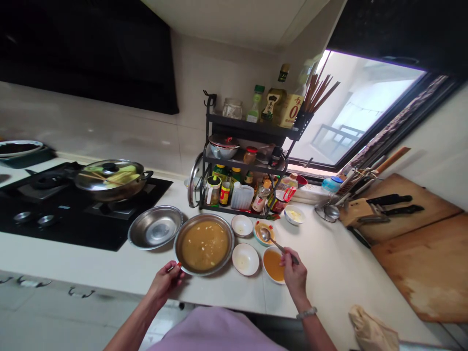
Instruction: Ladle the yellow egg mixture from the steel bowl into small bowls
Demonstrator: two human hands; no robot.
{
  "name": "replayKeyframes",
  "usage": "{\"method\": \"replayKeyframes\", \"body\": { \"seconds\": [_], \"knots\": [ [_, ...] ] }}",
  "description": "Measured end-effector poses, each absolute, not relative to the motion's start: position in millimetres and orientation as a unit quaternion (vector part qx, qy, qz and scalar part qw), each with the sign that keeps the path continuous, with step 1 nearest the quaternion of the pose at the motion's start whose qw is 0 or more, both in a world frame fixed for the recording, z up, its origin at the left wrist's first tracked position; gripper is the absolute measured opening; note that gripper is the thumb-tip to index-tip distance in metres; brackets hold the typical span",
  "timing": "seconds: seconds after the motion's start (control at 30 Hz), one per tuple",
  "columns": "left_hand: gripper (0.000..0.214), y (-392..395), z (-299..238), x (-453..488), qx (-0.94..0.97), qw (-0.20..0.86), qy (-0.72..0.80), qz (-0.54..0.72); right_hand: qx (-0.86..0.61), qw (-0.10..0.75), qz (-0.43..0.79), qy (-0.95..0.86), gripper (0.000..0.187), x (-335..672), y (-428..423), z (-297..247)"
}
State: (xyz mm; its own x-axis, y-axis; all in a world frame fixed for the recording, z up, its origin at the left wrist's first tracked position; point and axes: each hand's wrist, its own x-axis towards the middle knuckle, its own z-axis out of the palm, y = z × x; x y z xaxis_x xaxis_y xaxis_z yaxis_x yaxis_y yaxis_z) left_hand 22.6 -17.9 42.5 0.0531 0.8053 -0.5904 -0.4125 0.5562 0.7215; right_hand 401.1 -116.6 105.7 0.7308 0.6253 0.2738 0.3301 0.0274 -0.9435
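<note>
My right hand (294,275) is closed on the handle of a silver metal spoon (277,244), which slants away and leftward, its head over a small, round, pale-rimmed bowl (257,239). The wide, round steel basin (178,247) of brown liquid lies farther left, nearer my left hand (166,282), fingers at its near rim; whether they pinch it, I cannot tell.

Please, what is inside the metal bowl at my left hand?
The metal bowl holds brown liquid with pale bits on top. The cloudy liquid covers its bottom, which cannot be seen.
</note>
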Motion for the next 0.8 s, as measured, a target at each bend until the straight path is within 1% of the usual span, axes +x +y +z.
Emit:
{"method": "replayKeyframes", "body": {
  "seconds": [0.1,0.23,0.33,0.6,0.8],
  "knots": [
    [0.026,-18.1,42.0,22.1,0.187,0.703,0.535,0.43,-0.677,0.663,0.13,-0.293,0.042,403.5,-113.7,98.6],
    [0.027,-18.1,40.3,21.3,0.194,0.703,0.529,0.433,-0.652,0.724,0.136,-0.178,0.039,413.4,-109.2,96.8],
    [0.025,-17.9,39.0,21.1,0.196,0.704,0.529,0.431,-0.632,0.749,0.143,-0.138,0.04,420.1,-109.0,100.1],
    [0.028,-18.0,39.2,21.0,0.192,0.708,0.528,0.427,-0.615,0.765,0.14,-0.129,0.042,422.1,-111.7,107.4],
    [0.028,-18.5,42.5,22.0,0.193,0.707,0.529,0.427,-0.603,0.768,0.149,-0.159,0.042,412.8,-111.3,118.7]
  ]
}}
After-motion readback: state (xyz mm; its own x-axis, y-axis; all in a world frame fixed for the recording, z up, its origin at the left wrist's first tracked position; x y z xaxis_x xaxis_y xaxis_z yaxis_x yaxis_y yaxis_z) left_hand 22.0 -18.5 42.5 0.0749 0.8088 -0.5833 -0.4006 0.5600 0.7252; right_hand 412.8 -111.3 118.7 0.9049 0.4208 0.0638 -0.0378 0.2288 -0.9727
